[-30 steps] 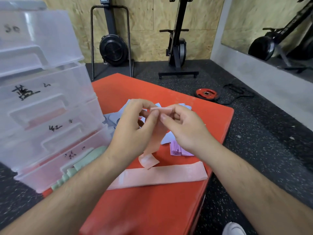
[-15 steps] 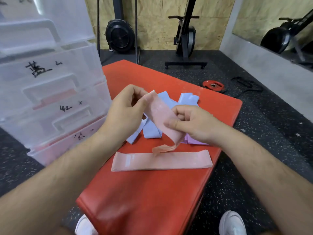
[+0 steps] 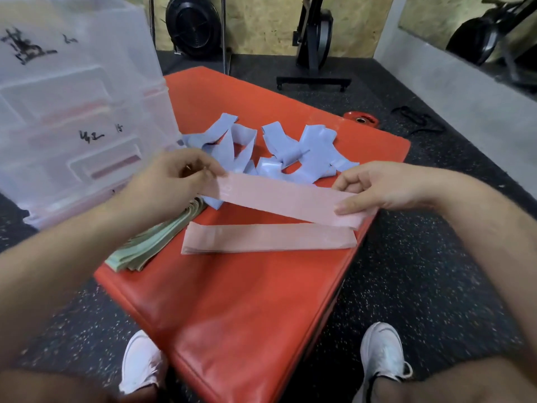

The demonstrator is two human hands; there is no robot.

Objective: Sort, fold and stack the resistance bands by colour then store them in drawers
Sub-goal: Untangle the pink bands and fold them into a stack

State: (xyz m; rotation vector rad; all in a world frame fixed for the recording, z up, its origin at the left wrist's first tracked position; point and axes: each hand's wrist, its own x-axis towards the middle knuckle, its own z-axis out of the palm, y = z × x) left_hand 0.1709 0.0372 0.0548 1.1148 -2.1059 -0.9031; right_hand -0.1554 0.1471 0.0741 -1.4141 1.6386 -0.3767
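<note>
L hand & R hand each pinch one end of a flat pale-pink elastic band w/ curled fingers, holding it straight over the red padded counter, just far of a second flat pink band lying there. Black handwriting on the clear plastic drawers, far left, is too blurred to read.

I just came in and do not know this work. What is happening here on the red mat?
A person is sorting resistance bands by colour. The left hand and the right hand each pinch one end of a pink band, holding it flat over the red mat. A second pink band lies flat on the mat, nearer the person. A stack of green bands lies at the left, and a loose heap of blue bands lies behind. The clear drawers stand at the left.
</note>
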